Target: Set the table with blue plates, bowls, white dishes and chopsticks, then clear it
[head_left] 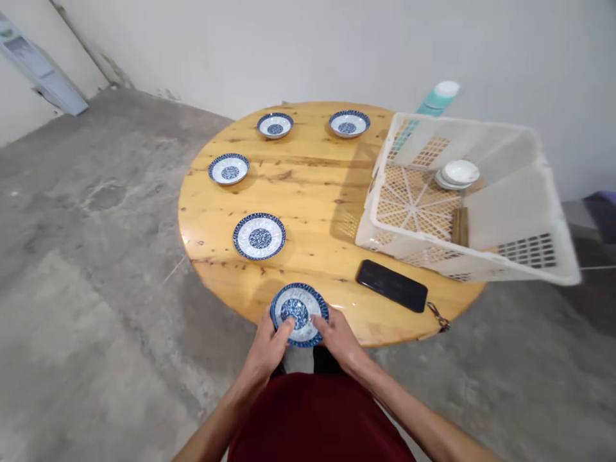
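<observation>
Between both hands I hold blue-and-white plates at the table's near edge; a second rim shows under the top one, so they look stacked. My left hand grips the left side with its thumb on the top plate. On the right side, my right hand is closed in the same way, thumb over the rim. The fingers below are hidden. Matching plates lie singly along the table's left and far side: one nearest, one farther left, one at the back and one at back right.
The round wooden table carries a white plastic basket at right, with small white dishes and a brown wooden-looking piece inside. A black phone with a strap lies before it. A teal cylinder stands behind.
</observation>
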A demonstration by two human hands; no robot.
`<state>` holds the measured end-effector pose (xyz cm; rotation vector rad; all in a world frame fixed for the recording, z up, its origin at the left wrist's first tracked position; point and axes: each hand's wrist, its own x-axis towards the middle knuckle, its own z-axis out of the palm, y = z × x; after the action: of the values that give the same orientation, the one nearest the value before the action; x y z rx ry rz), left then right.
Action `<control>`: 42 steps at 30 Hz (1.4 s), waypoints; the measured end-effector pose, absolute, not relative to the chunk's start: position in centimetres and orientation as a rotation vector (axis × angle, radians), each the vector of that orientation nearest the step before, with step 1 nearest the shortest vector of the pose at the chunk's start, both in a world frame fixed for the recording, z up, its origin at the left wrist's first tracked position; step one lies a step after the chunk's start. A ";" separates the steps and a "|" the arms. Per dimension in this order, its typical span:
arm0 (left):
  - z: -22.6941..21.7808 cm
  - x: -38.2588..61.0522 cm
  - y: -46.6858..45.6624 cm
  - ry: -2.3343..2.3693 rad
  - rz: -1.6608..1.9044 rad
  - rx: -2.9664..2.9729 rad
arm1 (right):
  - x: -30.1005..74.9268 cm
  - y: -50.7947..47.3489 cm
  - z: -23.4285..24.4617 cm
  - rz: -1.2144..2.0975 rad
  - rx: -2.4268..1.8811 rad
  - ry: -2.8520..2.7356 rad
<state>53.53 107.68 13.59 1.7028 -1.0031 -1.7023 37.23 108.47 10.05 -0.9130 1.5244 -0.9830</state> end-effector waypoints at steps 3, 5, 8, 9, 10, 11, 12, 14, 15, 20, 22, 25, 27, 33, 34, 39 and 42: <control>12.1 56.7 110.9 -0.872 -1.725 1.796 | 40.5 111.1 8.2 -0.935 -0.938 1.538; 11.5 57.6 111.8 -0.824 -1.736 1.803 | 41.5 111.8 7.5 -0.920 -0.970 1.537; 11.2 57.8 111.4 -0.826 -1.741 1.808 | 41.7 111.3 6.9 -0.921 -0.977 1.528; 11.2 57.6 110.8 -0.842 -1.729 1.819 | 41.5 110.7 6.8 -0.927 -0.970 1.524; 11.2 57.3 110.1 -0.865 -1.706 1.827 | 41.3 110.0 6.8 -0.936 -0.965 1.519; 11.3 56.9 109.1 -0.895 -1.678 1.824 | 41.0 109.1 6.9 -0.947 -0.962 1.512; 11.5 56.5 108.1 -0.933 -1.653 1.807 | 40.6 108.1 7.0 -0.963 -0.963 1.507; 11.9 55.4 106.0 -1.026 -1.623 1.752 | 39.6 106.2 7.3 -1.008 -0.964 1.508; 12.1 54.9 104.9 -1.078 -1.617 1.727 | 39.0 105.4 7.5 -1.039 -0.958 1.515; 12.6 51.9 101.0 -1.309 -1.589 1.631 | 36.3 103.5 8.1 -1.147 -0.880 1.577; 12.3 51.0 100.1 -1.344 -1.616 1.594 | 35.5 103.5 7.9 -1.152 -0.849 1.625; 11.8 50.1 98.5 -1.390 -1.665 1.577 | 34.8 103.1 7.7 -1.144 -0.795 1.697; 11.5 49.9 96.8 -1.441 -1.680 1.559 | 34.7 102.2 7.7 -1.152 -0.761 1.731; 11.4 51.1 88.7 -1.639 -1.788 1.384 | 35.7 96.2 8.4 -1.243 -0.659 1.793; 11.5 51.5 87.0 -1.685 -1.816 1.338 | 36.2 95.1 8.6 -1.266 -0.625 1.814; 11.5 54.4 79.0 -1.874 -1.932 1.206 | 40.5 89.6 9.0 -1.386 -0.342 1.926; 11.4 56.4 74.5 -2.025 -1.937 1.153 | 43.4 86.1 9.2 -1.443 -0.176 1.914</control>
<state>56.37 74.50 11.43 1.1529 -2.0249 -1.9373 43.39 86.12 9.22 -0.1756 1.9141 -1.4431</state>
